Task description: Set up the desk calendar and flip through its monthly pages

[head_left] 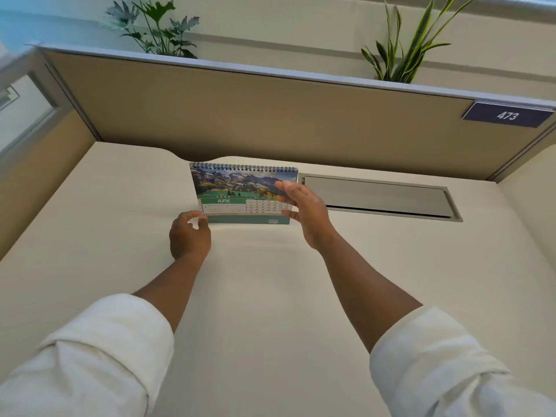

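A cream worktop fills the cubicle, bounded at the back by a tan partition. Behind the partition, at left, stands a broad-leaved plant. The left hand rests at the lower left corner of the desk calendar; its fingers are curled and narrowly parted, the tips at or just beside the corner of the page, though whether they pinch it cannot be told. The calendar stands upright near the back middle of the worktop, wire binding on top, showing a mountain photograph above a green band marked JUNE and a date grid. The right hand is at the calendar's right edge, fingers spread wide and loosely curved across the page's right side; contact cannot be confirmed. Both forearms emerge from rolled white sleeves. Just right of the calendar, a grey metal hatch is set into the worktop. Further right, a spiky plant rises behind the partition, and a dark plate reads 473.
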A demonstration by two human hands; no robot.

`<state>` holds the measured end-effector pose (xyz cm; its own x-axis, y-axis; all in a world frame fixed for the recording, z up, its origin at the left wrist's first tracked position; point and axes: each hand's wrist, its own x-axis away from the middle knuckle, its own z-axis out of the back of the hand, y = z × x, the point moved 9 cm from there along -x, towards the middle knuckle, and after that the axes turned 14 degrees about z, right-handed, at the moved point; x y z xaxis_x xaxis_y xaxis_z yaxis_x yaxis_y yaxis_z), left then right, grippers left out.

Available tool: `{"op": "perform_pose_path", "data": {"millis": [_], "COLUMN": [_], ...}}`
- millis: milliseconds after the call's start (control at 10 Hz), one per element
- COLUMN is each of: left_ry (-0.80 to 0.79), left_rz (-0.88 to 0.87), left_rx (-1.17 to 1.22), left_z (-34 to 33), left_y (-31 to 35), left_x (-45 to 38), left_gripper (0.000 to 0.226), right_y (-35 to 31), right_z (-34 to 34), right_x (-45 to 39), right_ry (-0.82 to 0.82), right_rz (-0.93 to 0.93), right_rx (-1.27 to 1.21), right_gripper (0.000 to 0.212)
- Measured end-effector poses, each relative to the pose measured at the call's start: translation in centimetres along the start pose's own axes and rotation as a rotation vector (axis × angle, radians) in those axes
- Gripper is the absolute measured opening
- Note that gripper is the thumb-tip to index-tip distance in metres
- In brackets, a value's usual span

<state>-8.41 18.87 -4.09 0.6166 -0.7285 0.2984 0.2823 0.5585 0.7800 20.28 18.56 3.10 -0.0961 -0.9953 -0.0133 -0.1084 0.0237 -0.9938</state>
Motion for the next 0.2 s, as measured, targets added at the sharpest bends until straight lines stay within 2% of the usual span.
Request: {"op": "perform_pose_path", "data": {"millis": [100, 200], "left_ry": [0.057, 0.115], "left_rz": [-0.151, -0.321], "left_rx": [-0.116, -0.234], "left_z": [0.4, 0.1], "left_y": [1.6, 3.2], "left_x": [1.6, 3.9], "left_gripper": [0.015, 0.018], "right_y": [0.3, 0.2], "right_z": [0.5, 1.3], "right_x": [0.8, 1.3], "right_ry": [0.005, 0.010], "right_rz": [0.003, 0.055], "right_rx": [0.022, 0.124], "right_gripper": [0.028, 0.030]}}
